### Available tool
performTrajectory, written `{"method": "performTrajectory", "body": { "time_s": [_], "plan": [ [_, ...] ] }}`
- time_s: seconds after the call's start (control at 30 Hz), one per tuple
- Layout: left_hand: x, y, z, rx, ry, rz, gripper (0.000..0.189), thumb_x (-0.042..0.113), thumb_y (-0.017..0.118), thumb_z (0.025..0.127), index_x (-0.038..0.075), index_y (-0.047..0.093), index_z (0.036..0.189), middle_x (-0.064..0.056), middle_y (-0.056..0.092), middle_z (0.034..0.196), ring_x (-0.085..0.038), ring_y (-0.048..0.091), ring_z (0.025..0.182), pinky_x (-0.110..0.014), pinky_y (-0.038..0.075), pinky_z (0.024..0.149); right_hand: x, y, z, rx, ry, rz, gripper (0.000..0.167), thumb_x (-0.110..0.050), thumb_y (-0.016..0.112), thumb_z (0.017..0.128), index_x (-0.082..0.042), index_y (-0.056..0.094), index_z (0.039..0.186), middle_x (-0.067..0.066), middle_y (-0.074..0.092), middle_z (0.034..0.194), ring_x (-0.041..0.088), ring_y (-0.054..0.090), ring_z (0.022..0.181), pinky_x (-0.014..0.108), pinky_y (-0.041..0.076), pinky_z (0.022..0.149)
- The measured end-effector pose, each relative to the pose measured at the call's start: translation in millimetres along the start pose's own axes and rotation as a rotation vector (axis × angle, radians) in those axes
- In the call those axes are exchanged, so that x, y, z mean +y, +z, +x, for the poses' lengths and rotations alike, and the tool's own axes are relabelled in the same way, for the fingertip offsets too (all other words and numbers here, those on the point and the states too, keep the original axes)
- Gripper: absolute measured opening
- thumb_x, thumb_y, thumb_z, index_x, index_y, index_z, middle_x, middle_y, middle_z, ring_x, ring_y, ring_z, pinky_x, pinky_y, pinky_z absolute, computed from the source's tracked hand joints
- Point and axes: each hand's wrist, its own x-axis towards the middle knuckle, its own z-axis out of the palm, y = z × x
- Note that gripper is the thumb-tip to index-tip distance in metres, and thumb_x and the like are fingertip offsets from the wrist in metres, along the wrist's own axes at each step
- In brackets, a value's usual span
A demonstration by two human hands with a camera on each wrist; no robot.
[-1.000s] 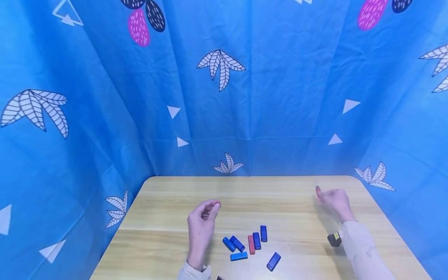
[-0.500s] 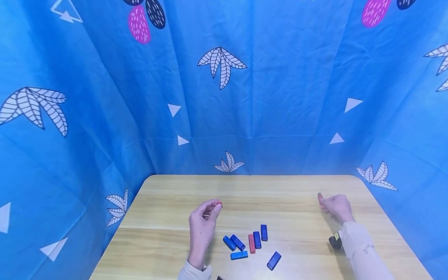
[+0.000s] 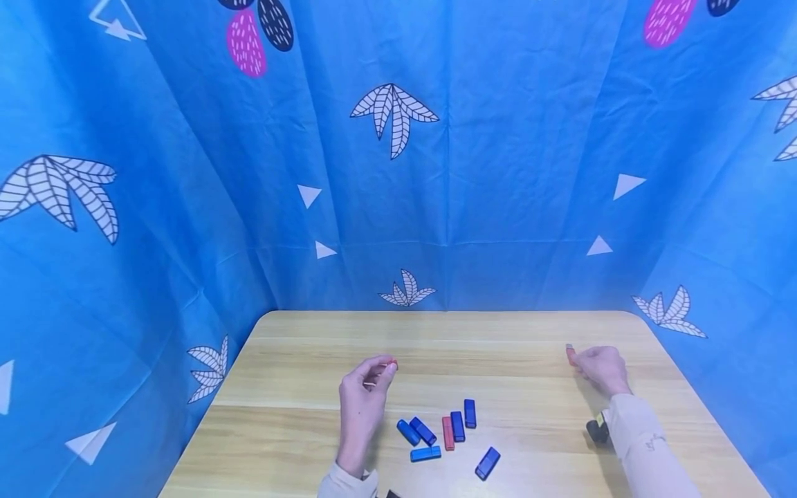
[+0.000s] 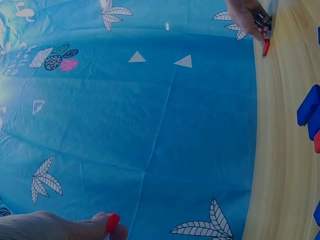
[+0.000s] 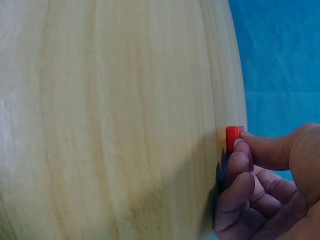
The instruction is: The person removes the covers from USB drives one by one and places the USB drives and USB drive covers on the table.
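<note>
My right hand [image 3: 601,368] is at the far right of the table, pinching a red USB stick [image 3: 570,355] between thumb and fingers. The stick's metal plug points away, and in the right wrist view its red end [image 5: 233,139] is at or just above the tabletop; contact is unclear. My left hand [image 3: 362,404] is raised left of the middle, holding a small red cap [image 4: 113,222] between thumb and fingertips. Nearest to it lie several blue USB sticks [image 3: 425,454] and another red USB stick [image 3: 448,434], all with their plugs covered.
A lone blue USB stick [image 3: 488,463] lies nearer the front, apart from the group. The wooden table [image 3: 280,387] ends at a blue patterned curtain [image 3: 498,173] behind and at both sides. A dark object [image 3: 392,494] just shows at the bottom edge beside the left sleeve.
My right hand has moved slightly toward me and down with the red USB stick. My left hand has drifted a little to the right, still holding the cap.
</note>
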Motion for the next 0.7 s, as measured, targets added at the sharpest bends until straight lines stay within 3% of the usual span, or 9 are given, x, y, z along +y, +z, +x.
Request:
{"method": "performTrajectory", "body": {
  "time_s": [0.17, 0.23, 0.37, 0.57, 0.7],
  "plan": [
    [-2.5, 0.2, 2.6, -0.002, 0.012, 0.007, 0.011, 0.017, 0.075, 0.092, 0.016, 0.078, 0.103, -0.003, 0.078, 0.089, -0.01, 0.065, 0.077, -0.021, 0.053, 0.069, 3.6, 1.5, 3.3, 0.001, 0.014, 0.039, 0.059, -0.051, 0.066, 0.094, 0.005, 0.07, 0.114, 0.002, 0.076, 0.079, 0.016, 0.066, 0.07, 0.03, 0.053, 0.06],
    [-4.1, 0.8, 4.7, 0.0, 0.021, 0.017, 0.012, 0.018, 0.075, 0.092, 0.015, 0.078, 0.103, -0.004, 0.078, 0.089, -0.011, 0.065, 0.077, -0.021, 0.052, 0.069, 4.9, 1.3, 3.7, 0.006, 0.016, 0.058, 0.052, -0.042, 0.065, 0.095, 0.006, 0.069, 0.116, 0.002, 0.076, 0.078, 0.016, 0.065, 0.069, 0.031, 0.053, 0.059],
    [-6.0, 3.6, 11.1, -0.002, 0.024, 0.058, 0.013, 0.02, 0.076, 0.091, 0.014, 0.079, 0.103, -0.002, 0.079, 0.088, -0.011, 0.065, 0.077, -0.02, 0.05, 0.069, 4.6, -1.9, 2.7, 0.048, 0.046, 0.086, 0.051, -0.036, 0.06, 0.098, 0.008, 0.062, 0.123, 0.009, 0.075, 0.084, 0.021, 0.066, 0.074, 0.031, 0.052, 0.062],
    [-6.4, 9.9, 27.6, 0.006, 0.006, 0.104, 0.01, 0.023, 0.078, 0.089, 0.019, 0.078, 0.099, 0.003, 0.079, 0.086, -0.011, 0.063, 0.077, -0.024, 0.049, 0.072, -17.9, -9.2, -8.9, 0.158, 0.024, 0.068, 0.064, -0.049, 0.05, 0.102, 0.006, 0.052, 0.134, 0.028, 0.072, 0.11, 0.041, 0.066, 0.1, 0.039, 0.05, 0.075],
    [-14.8, 14.4, 42.6, 0.006, 0.014, 0.144, 0.007, 0.021, 0.079, 0.089, 0.019, 0.078, 0.095, 0.001, 0.079, 0.086, -0.011, 0.065, 0.076, -0.028, 0.051, 0.075, -38.4, -13.8, -23.6, 0.177, -0.015, 0.101, 0.066, -0.052, 0.049, 0.102, 0.004, 0.048, 0.138, 0.028, 0.072, 0.114, 0.033, 0.071, 0.091, 0.033, 0.051, 0.068]
  ]
}}
